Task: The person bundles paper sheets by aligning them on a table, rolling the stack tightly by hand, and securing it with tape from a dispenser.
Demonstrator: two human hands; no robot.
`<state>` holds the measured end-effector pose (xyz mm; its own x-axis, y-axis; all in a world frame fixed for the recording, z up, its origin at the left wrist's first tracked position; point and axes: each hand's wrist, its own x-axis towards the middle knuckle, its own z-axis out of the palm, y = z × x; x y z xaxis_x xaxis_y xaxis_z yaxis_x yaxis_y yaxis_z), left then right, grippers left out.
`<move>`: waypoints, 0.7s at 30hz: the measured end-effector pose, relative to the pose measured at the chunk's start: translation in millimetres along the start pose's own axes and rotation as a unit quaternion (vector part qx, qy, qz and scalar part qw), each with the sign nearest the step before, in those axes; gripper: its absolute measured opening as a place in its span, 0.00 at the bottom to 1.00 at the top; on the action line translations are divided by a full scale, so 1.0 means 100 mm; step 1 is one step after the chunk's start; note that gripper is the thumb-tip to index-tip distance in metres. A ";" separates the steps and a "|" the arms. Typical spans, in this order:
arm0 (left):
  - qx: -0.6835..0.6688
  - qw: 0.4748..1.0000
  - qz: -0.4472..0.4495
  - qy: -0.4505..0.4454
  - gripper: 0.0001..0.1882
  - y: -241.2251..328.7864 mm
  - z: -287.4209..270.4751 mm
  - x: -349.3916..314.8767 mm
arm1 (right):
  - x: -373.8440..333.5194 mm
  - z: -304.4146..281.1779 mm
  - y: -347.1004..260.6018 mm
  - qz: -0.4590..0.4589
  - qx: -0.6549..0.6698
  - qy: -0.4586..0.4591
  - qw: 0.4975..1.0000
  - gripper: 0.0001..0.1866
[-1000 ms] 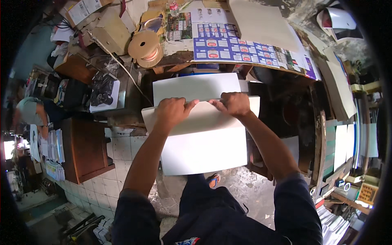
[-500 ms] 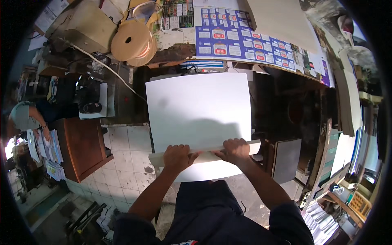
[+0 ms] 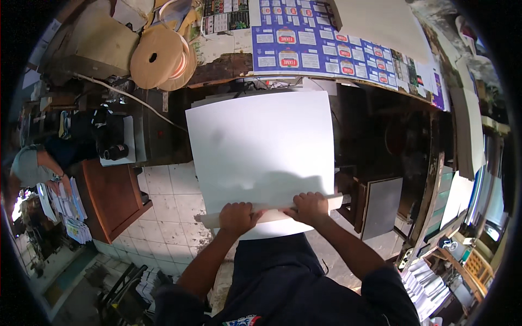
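A large white sheet [image 3: 261,141] lies in front of me, its near edge reaching my lap. Across its lower part runs a long pale bar [image 3: 334,202], slightly tilted with the right end farther away. My left hand [image 3: 237,218] is closed over the bar left of its middle. To the right, my right hand [image 3: 310,208] wraps over the same bar, thumb pointing inward. Both thumbs point toward each other along the bar's near side. My palms hide parts of the bar, and what the sheet rests on is mostly covered.
Beyond the sheet stands a worn bench with blue printed sheets [image 3: 321,54] and a cardboard spool [image 3: 157,58]. A brown wooden cabinet [image 3: 111,198] is at left, near another person [image 3: 32,165] beside paper stacks. A grey panel [image 3: 382,208] leans at right.
Both hands and the bar have come a little toward me over the sheet, nearer its close edge. The whole view has shifted slightly.
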<state>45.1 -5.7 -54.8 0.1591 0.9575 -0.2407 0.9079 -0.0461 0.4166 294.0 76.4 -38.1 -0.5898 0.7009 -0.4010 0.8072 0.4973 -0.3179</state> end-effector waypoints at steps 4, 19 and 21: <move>-0.007 0.994 -0.054 -0.090 0.28 -0.08 -0.31 0.43 | 0.43 -0.36 0.04 0.070 0.034 -0.134 0.988 0.38; 0.041 0.998 -0.050 -0.023 0.54 -0.25 -0.21 0.67 | 0.71 -0.18 0.19 0.050 -0.043 -0.026 0.997 0.61; 0.030 0.998 -0.054 -0.028 0.54 -0.27 -0.18 0.66 | 0.71 -0.19 0.20 0.047 -0.031 -0.033 0.998 0.62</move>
<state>24.3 64.4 -65.9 0.0791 0.9404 -0.3307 0.9426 0.0374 0.3319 268.8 145.9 -56.7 -0.5098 0.7117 -0.4833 0.8578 0.4635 -0.2223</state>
